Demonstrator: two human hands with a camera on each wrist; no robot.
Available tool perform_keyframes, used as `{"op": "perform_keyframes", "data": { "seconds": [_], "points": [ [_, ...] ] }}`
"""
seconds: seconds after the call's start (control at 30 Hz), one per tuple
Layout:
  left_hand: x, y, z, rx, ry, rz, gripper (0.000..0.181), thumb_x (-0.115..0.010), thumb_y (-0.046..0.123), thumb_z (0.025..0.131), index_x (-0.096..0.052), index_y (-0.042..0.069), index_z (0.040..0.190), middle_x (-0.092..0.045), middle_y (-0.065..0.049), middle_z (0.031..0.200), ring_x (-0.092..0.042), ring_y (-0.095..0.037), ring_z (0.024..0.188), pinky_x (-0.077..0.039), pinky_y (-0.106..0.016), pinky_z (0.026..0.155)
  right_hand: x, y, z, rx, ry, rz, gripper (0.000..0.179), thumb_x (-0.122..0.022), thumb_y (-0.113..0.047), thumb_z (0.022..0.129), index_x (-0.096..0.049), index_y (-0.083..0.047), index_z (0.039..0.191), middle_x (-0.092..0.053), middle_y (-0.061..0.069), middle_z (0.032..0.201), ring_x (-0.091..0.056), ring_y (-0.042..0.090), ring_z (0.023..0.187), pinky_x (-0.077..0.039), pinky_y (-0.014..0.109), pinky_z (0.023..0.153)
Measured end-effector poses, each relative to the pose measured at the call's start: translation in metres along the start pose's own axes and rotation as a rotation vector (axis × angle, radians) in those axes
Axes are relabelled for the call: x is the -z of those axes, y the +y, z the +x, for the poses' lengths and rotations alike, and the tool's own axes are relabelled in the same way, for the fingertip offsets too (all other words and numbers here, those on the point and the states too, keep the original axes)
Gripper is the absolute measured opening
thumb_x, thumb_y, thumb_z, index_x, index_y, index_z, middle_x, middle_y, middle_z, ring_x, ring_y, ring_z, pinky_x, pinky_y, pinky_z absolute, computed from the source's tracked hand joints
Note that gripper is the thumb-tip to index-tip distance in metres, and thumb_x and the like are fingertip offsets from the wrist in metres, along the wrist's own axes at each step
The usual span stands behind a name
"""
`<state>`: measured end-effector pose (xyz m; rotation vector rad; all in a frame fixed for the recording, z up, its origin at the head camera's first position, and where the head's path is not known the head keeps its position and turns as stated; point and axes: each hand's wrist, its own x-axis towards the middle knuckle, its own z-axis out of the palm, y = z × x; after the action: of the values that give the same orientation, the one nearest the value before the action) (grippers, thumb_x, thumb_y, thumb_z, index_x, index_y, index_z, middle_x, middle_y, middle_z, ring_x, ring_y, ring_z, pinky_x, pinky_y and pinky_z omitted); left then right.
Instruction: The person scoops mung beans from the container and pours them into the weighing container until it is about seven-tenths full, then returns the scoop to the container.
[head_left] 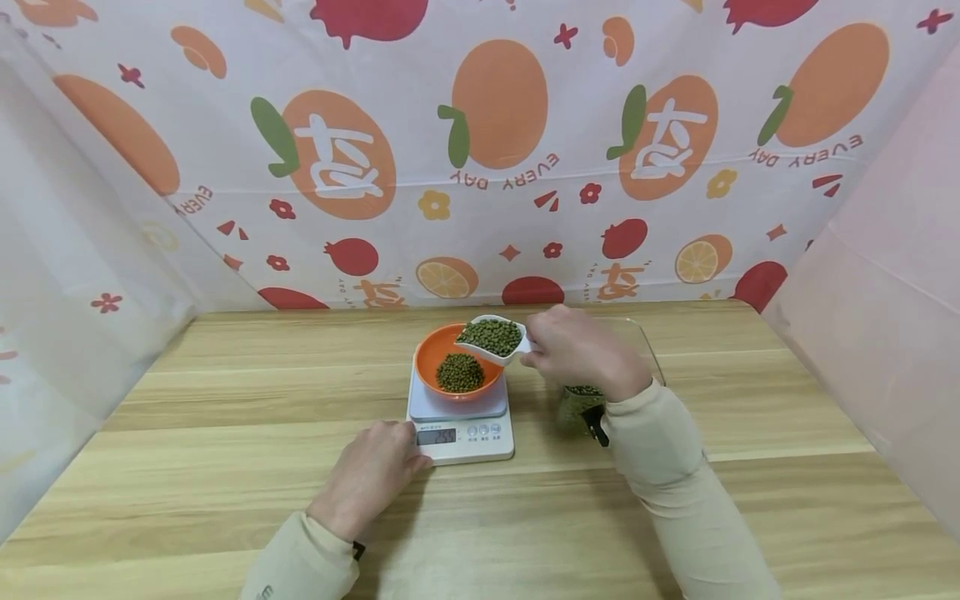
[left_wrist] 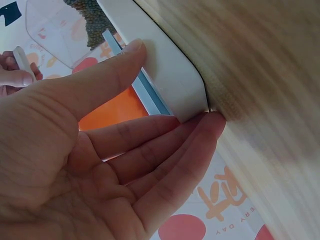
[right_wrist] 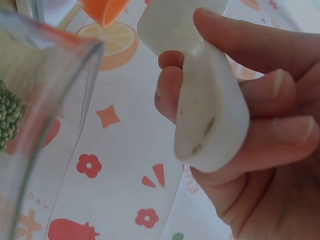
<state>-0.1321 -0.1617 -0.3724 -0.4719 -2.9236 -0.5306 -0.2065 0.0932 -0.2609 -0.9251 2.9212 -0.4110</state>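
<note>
My right hand (head_left: 573, 346) grips a white scoop (right_wrist: 212, 110) by its handle. The scoop is heaped with green mung beans (head_left: 495, 336) and hangs over the right rim of an orange bowl (head_left: 427, 360). More mung beans (head_left: 459, 373) lie in the bowl, which stands on the platform of a white kitchen scale (head_left: 480, 450). At the scale's front left corner, my left hand (head_left: 375, 462) holds the edge between thumb and fingers, as the left wrist view also shows. Digits show on the scale's display (head_left: 437, 437), too small to read surely.
A clear container (head_left: 647, 340) with mung beans (head_left: 579, 410) stands right of the scale, partly hidden by my right hand and sleeve. The wooden table (head_left: 247, 400) meets a fruit-printed cloth (head_left: 412, 167) at its back edge. Pale cloth hangs at both sides.
</note>
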Motion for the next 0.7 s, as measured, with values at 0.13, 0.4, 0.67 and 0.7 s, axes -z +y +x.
{"op": "perform_keyframes", "data": {
  "seconds": [0.13,0.4,0.67,0.7],
  "points": [
    [0.0004,-0.0001,0.0002,-0.002,0.000,0.002,0.025,-0.089,0.012,0.074,-0.071,-0.001,0.083,-0.065,-0.008,0.070,-0.053,-0.015,0.056,-0.049,-0.036,0.050,-0.0017,-0.0037,0.0036,0.003,-0.008,-0.043,0.017,-0.074,-0.011,0.093,-0.064,-0.003,0.083,-0.047,0.001,0.066,-0.045,0.016,0.064,-0.041,0.029,0.062],
    [0.0000,-0.0001,0.0007,-0.003,0.001,0.004,0.024,-0.089,0.011,0.074,-0.071,-0.001,0.084,-0.066,-0.009,0.071,-0.054,-0.016,0.057,-0.049,-0.036,0.050,-0.0031,-0.0075,0.0086,-0.005,-0.020,-0.092,0.017,-0.075,-0.006,0.091,-0.063,-0.004,0.078,-0.054,0.002,0.069,-0.045,0.015,0.064,-0.040,0.027,0.060],
    [-0.0007,-0.0003,0.0009,0.003,-0.009,0.006,0.024,-0.089,0.011,0.075,-0.070,-0.001,0.083,-0.064,-0.008,0.070,-0.050,-0.015,0.056,-0.048,-0.034,0.050,-0.0008,-0.0070,0.0096,0.021,0.000,-0.181,0.009,-0.076,-0.004,0.089,-0.069,-0.001,0.084,-0.057,0.002,0.069,-0.049,0.016,0.062,-0.044,0.028,0.057],
    [-0.0007,-0.0003,0.0009,0.005,-0.012,0.006,0.024,-0.089,0.011,0.075,-0.071,-0.002,0.084,-0.064,-0.008,0.070,-0.051,-0.015,0.056,-0.048,-0.034,0.050,-0.0007,-0.0068,0.0095,0.023,0.004,-0.189,0.009,-0.077,-0.005,0.089,-0.069,-0.002,0.084,-0.057,0.002,0.069,-0.050,0.017,0.063,-0.044,0.029,0.057]
  ]
}}
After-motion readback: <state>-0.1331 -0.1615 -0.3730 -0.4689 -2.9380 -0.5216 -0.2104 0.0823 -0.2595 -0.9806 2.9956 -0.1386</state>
